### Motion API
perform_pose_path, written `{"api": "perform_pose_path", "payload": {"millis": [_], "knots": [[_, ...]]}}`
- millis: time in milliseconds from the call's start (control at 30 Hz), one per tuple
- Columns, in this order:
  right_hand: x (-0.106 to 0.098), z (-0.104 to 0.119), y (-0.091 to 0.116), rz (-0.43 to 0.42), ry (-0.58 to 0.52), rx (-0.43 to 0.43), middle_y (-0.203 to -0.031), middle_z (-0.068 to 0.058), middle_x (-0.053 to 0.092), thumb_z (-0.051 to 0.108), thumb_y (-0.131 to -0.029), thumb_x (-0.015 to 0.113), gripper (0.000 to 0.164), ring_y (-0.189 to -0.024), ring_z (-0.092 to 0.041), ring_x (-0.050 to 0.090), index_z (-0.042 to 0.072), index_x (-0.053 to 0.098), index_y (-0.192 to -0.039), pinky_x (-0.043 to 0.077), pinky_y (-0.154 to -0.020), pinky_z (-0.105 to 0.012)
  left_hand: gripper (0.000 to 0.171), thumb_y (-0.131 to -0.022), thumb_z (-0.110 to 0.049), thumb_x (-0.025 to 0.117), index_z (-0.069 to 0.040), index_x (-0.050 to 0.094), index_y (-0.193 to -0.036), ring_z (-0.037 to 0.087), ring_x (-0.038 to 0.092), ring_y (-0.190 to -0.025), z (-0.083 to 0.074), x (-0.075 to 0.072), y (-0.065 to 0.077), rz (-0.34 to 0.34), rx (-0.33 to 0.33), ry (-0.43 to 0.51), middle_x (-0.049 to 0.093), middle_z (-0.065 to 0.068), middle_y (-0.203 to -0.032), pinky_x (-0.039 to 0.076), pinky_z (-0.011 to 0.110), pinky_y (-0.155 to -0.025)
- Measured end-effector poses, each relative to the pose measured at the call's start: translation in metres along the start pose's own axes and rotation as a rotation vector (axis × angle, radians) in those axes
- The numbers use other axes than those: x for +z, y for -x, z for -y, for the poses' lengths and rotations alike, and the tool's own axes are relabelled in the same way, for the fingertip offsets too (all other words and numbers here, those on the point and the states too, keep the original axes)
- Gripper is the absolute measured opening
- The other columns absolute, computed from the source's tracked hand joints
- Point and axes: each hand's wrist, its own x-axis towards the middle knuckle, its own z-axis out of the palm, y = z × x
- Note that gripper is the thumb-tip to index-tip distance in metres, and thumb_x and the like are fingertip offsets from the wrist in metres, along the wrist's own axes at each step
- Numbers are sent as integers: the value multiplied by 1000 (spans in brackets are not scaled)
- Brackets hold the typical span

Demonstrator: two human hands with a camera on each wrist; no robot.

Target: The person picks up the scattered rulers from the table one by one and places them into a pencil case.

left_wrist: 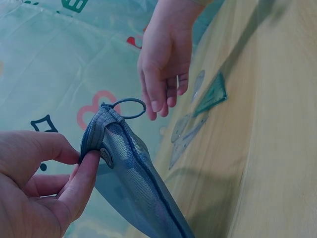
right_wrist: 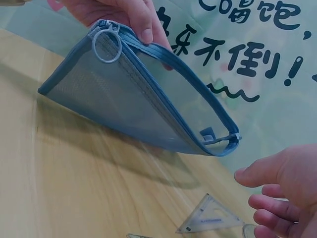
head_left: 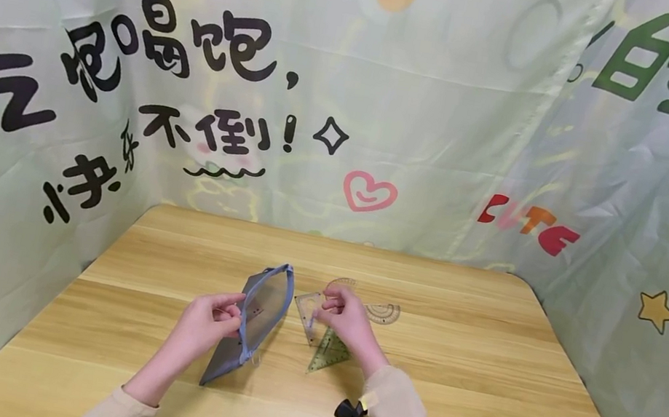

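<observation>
A blue mesh zip pouch (head_left: 225,354) with a ring on its zip pull (right_wrist: 107,46) hangs tilted above the table, its mouth gaping. My left hand (head_left: 206,316) pinches the pouch's edge between thumb and fingers. To the right, my right hand (head_left: 349,318) hovers with loosely bent fingers and nothing in them. Below it lie a clear set square (right_wrist: 210,215) and a green set square (head_left: 328,353). A clear protractor (head_left: 385,313) lies to the right of that hand, and a second rounded clear piece (head_left: 342,282) is partly hidden behind it.
The wooden table (head_left: 446,375) is bordered by a printed cloth (head_left: 440,130) at the back and sides. A small black device (head_left: 349,413) sits by the right sleeve.
</observation>
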Motion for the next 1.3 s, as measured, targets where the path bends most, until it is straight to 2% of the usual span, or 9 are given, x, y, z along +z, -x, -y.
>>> {"api": "perform_pose_path", "payload": {"millis": [333, 600, 867, 1300], "knots": [[-5, -7, 3, 1, 33, 2, -116, -22, 62, 10, -84, 75, 51, -100, -25, 59, -2, 57, -130, 56, -91, -40, 44, -84, 5, 62, 9, 60, -128, 12, 62, -73, -1, -1, 1, 3, 13, 2, 65, 12, -90, 63, 23, -65], [-9, -10, 9, -19, 48, 0, -119, -24, 60, 10, -82, 76, 55, -102, -30, 60, -2, 56, -131, 58, -86, -37, 45, -84, 5, 62, 9, 59, -129, 12, 63, -74, 0, -2, 0, 1, 15, -1, 65, 12, -91, 63, 24, -66], [-13, -21, 9, -18, 130, 12, -118, -19, 61, 17, -79, 79, 63, -102, -29, 61, -1, 53, -134, 58, -91, -43, 45, -84, 6, 61, 8, 60, -129, 12, 62, -74, -2, -2, 1, 1, 4, 11, 65, 12, -91, 63, 23, -66], [-16, -29, 20, 11, 203, -8, -119, -21, 62, 22, -78, 81, 67, -106, -32, 60, -5, 53, -132, 55, -97, -50, 45, -85, 5, 62, 9, 59, -129, 12, 63, -74, 0, -1, 0, 12, 12, -2, 65, 12, -91, 64, 24, -66]]}}
